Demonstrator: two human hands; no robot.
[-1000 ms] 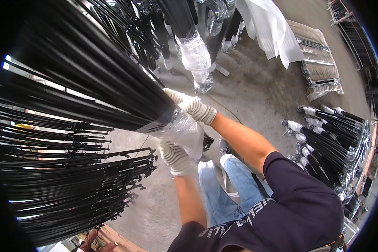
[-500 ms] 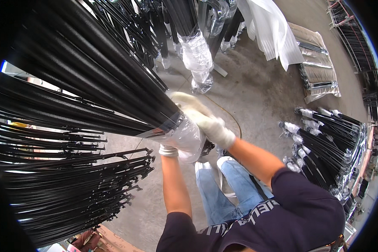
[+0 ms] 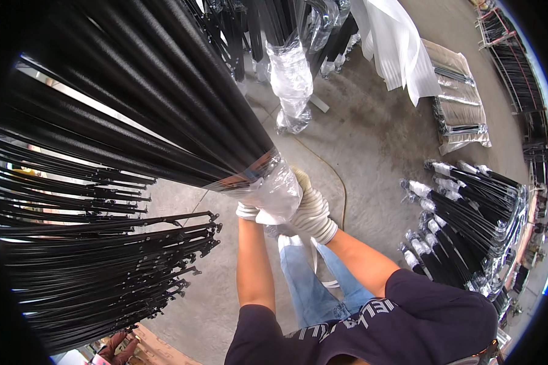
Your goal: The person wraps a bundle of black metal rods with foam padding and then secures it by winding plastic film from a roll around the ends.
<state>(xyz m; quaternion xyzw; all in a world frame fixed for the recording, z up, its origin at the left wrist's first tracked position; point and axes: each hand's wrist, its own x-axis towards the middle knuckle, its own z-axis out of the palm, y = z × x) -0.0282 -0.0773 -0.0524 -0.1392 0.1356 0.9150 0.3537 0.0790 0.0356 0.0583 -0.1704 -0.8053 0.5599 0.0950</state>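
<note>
A long bundle of black metal tubes slants down from the upper left toward me. Clear plastic film wraps its near end, bunched and glossy. My right hand, in a white knit glove, is closed against the right side of this film, its fingertips partly hidden behind it. From below, my left hand reaches under the wrapped end; only the glove's cuff area shows, and the film covers its fingers.
At the left lie many thin black rods with small fittings. Other wrapped tube ends stand ahead, beside hanging white foam sheeting. Right of me are film-tipped black bundles and a brown wrapped pack. A thin cord crosses the concrete floor.
My right hand, blurred and higher over the film before, has dropped to the wrapped end's right side. The black bundle has swung slightly to the right in view.
</note>
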